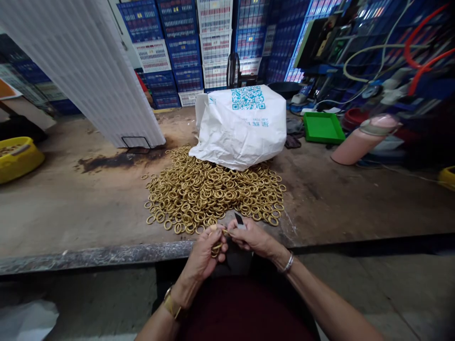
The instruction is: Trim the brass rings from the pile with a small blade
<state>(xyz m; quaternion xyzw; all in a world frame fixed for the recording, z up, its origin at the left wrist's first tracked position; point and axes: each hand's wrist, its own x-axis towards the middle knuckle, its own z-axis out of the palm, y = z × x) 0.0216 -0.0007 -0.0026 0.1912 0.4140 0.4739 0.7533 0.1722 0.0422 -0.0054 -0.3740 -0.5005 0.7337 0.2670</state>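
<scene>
A wide heap of brass-coloured rings (209,192) lies on the worn table in front of a white sack (245,132). At the table's front edge, my left hand (207,251) has its fingers wrapped round several of these rings. My right hand (252,237) is closed on a small cutter with a dark blade (239,219) pointing up and away. The fingertips of both hands meet near one ring held up at the left hand's fingers. The rest of the cutter is hidden in the right hand.
A white corrugated panel (95,71) leans at the left, near a yellow basin (19,158). To the right are a green tray (323,128), a pink bottle (364,139) and a machine with hoses. Stacked blue and white crates (183,47) stand behind the table (88,208).
</scene>
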